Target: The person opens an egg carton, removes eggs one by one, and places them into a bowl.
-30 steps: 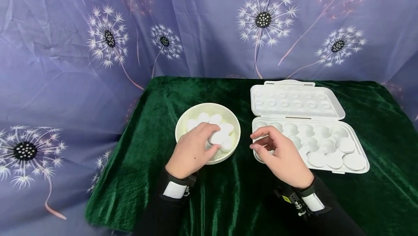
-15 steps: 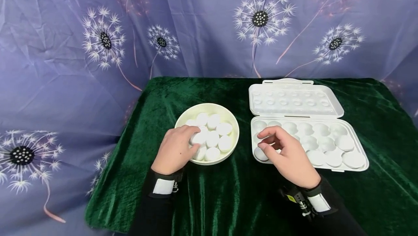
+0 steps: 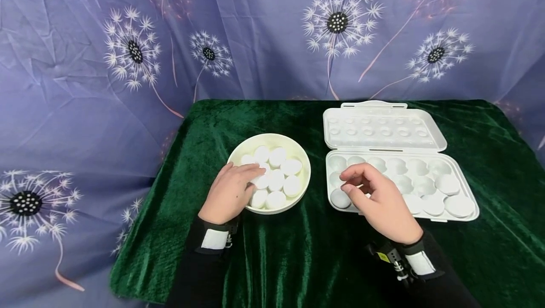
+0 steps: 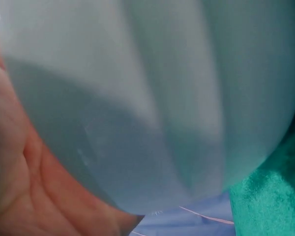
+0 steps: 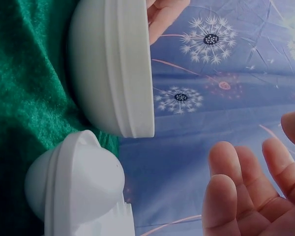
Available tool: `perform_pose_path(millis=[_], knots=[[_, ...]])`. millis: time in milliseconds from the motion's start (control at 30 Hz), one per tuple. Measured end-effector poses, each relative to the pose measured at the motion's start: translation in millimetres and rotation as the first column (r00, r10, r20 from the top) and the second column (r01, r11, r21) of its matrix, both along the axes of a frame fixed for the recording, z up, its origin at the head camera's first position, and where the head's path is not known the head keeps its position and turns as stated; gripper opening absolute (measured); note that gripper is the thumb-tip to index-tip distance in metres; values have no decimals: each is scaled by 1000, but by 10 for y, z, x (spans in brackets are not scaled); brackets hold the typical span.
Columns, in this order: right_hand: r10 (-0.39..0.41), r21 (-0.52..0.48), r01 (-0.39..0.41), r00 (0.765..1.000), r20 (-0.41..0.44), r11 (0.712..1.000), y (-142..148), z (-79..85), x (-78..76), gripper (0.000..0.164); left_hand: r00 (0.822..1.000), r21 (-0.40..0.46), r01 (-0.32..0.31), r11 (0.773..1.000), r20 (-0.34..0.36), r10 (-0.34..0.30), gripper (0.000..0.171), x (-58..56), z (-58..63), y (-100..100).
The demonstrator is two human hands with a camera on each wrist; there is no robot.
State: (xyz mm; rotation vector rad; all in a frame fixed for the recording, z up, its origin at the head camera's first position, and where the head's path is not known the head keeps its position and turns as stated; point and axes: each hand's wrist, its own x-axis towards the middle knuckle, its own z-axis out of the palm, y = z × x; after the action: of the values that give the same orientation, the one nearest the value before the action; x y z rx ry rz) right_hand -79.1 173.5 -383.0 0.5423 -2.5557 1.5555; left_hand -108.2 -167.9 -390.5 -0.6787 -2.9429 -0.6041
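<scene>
My left hand [image 3: 230,192] reaches over the left rim of a cream bowl [image 3: 304,182], fingers stretched over the white eggs [image 3: 276,180] lying inside. The thumb is at the near-left eggs. In the left wrist view the bowl's outer wall [image 4: 152,108] fills most of the picture, beside the palm. My right hand [image 3: 379,204] hovers over the near-left part of an opened white egg carton [image 3: 466,185], fingers loosely bent, nothing between them. An egg [image 5: 98,177] shows in the carton's end cup in the right wrist view. Several more white eggs [image 3: 460,206] sit in its near-right cups.
The bowl and the carton stand side by side on a table draped in green velvet cloth [image 3: 204,142]. The carton's lid [image 3: 385,130] lies folded back behind it. A purple dandelion-patterned curtain [image 3: 272,38] hangs behind and to the left.
My left hand has carried an egg leftward within the bowl and let go of it, its fingers straightening. My right hand has shifted slightly right, uncovering the carton's near-left cup.
</scene>
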Motion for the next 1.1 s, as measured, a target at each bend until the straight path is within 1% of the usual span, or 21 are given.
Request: perform_pose_path(millis=[100,233,300,433,500,600,700,900,1000,1100], knots=[[-10,8,10,1000,15,1000,14,6,3,22,999,2,26,1000,-23,-26,43,-18,-13,21],[-7,29,7,1000,14,1000,28,4,-3,21,997,3,64,998,-50,-64,46,-30,-27,39],[-4,45,4,1000,8,999,39,0,-11,20,997,8,64,998,-43,-63,46,-24,-25,41],[-16,89,16,1000,5,996,90,2,-28,18,999,18,28,999,-15,-28,44,-2,-21,40],[-38,118,37,999,8,992,134,11,-34,17,1000,23,10,1000,-9,-10,42,8,-14,45],[-82,174,79,997,11,982,218,24,-37,16,1000,41,0,999,-19,1,39,20,12,67],[-123,222,117,992,14,968,302,21,-37,15,999,52,-7,999,-44,9,35,38,53,105],[-180,280,173,984,0,944,452,4,-48,17,993,88,-58,994,-97,66,31,99,135,237],[-229,297,227,973,-29,927,548,4,-53,19,992,110,-40,993,-112,53,31,130,169,321],[-280,307,283,958,-54,909,660,4,-54,20,991,108,2,994,-131,12,31,153,181,401]])
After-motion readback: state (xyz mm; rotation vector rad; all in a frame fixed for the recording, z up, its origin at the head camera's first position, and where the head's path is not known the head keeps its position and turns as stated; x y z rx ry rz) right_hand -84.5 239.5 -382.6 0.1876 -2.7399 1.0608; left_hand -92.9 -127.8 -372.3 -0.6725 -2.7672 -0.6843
